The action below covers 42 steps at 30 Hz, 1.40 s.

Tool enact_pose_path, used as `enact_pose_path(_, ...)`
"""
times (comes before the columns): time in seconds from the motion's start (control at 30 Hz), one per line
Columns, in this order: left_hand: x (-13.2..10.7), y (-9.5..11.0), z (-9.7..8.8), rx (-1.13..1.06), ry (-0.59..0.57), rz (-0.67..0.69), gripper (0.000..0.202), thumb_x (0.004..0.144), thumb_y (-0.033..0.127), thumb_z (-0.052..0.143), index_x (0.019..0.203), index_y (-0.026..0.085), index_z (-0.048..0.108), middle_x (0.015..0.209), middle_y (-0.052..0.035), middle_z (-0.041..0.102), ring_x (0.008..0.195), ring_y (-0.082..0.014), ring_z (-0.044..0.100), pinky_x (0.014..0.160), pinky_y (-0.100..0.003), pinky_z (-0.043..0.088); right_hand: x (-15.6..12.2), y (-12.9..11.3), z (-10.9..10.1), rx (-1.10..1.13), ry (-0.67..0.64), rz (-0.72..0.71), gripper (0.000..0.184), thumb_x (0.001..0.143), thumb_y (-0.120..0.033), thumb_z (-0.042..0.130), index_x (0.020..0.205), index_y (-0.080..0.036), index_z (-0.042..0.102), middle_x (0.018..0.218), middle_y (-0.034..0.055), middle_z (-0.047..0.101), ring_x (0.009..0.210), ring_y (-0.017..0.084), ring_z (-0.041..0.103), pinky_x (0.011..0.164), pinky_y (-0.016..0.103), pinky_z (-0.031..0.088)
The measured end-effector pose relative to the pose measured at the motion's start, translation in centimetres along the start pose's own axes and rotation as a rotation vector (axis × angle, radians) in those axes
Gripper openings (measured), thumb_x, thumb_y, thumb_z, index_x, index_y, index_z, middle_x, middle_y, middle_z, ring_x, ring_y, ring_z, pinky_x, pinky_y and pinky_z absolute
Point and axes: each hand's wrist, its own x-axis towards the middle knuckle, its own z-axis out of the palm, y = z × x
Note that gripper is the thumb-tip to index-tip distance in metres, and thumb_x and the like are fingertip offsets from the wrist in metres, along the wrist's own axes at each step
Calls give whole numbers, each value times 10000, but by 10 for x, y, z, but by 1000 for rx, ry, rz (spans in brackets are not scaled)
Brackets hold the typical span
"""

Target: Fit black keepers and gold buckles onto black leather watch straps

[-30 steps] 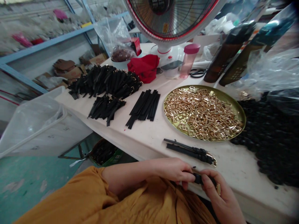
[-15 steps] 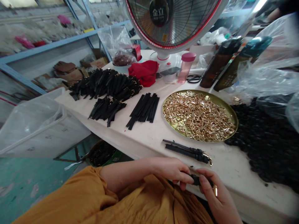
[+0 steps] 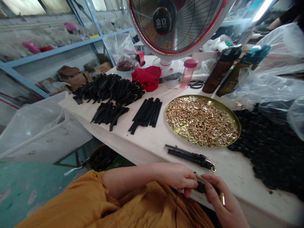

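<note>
Close to my body, at the table's front edge, both hands are closed on one short black strap. The fingers of my left hand pinch its left end. Thumb and fingers of my right hand grip the other end, where a gold buckle shows against the palm; much of the strap is hidden by the fingers. Just beyond my hands lies a small bundle of black straps with gold buckles. A round gold tray heaped with gold buckles stands behind that bundle.
Flat black strips lie left of the tray, with piles of buckled straps farther left. A black heap of small pieces covers the right side. At the back stand a fan, a pink bottle and scissors.
The view has tilted slightly upward, so the scene sits a little lower. Both hands keep hold of the strap, having shifted slightly right in the picture.
</note>
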Motion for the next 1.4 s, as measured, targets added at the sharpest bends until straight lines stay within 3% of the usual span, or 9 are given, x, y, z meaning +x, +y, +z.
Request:
enact_pose_path(0.17, 4, 0, -1, -67, 5, -26, 294, 870, 295, 363, 657, 149, 505, 580, 43, 535, 476, -54, 469, 552, -174, 378, -2, 0, 4, 109, -47, -19, 179, 830, -339, 468, 939, -247, 576, 825, 29, 639, 772, 162, 608, 657, 219, 498)
enact_pose_path(0.37, 4, 3, -16, -50, 39, 0, 245, 850, 252, 399, 645, 148, 482, 587, 50, 525, 499, -51, 474, 577, -177, 385, 7, -3, 8, 134, 50, 178, 262, 816, -417, 473, 969, -226, 566, 700, 12, 558, 560, 131, 510, 483, 215, 433)
enact_pose_path(0.53, 8, -1, -15, -85, 28, -44, 200, 815, 270, 460, 654, 153, 481, 570, 60, 517, 490, -52, 479, 559, -178, 383, 12, -5, 8, 95, 70, 260, 294, 819, -437, 451, 977, -216, 566, 685, 8, 540, 555, 132, 484, 537, 243, 441)
enact_pose_path(0.7, 14, -4, -11, -97, 56, -74, 183, 818, 285, 468, 686, 159, 468, 578, 57, 527, 522, -75, 517, 598, -202, 406, 13, -3, 9, 57, 5, 197, 283, 818, -438, 459, 976, -227, 561, 667, 3, 526, 542, 136, 464, 532, 247, 432)
enact_pose_path(0.9, 8, -8, -20, -114, -2, -1, 209, 842, 165, 368, 662, 155, 474, 614, 52, 542, 508, -47, 482, 584, -167, 390, 18, -3, 3, 203, -37, 332, 334, 815, -469, 461, 1033, -225, 526, 671, -1, 529, 510, 127, 465, 473, 233, 421)
enact_pose_path(1.03, 9, -11, -18, -245, 39, -36, 216, 853, 243, 395, 673, 153, 472, 577, 61, 512, 468, -38, 447, 551, -162, 380, 16, 2, -2, 247, -99, 345, 348, 784, -483, 505, 1019, -230, 550, 720, 11, 559, 540, 128, 492, 492, 227, 446)
enact_pose_path(1.17, 13, -10, -14, -232, 39, -68, 274, 856, 287, 398, 628, 148, 460, 535, 56, 494, 450, -49, 435, 530, -178, 369, 13, -1, 0, 248, -92, 357, 358, 780, -488, 506, 1022, -231, 568, 792, 31, 588, 625, 143, 533, 560, 233, 467)
enact_pose_path(1.4, 11, -12, -13, -208, 50, -29, 189, 826, 267, 455, 677, 153, 475, 572, 58, 489, 517, -65, 450, 545, -183, 368, 14, -17, 10, 324, 19, 447, 381, 814, -482, 461, 1066, -203, 527, 536, -44, 423, 467, 116, 405, 422, 211, 369)
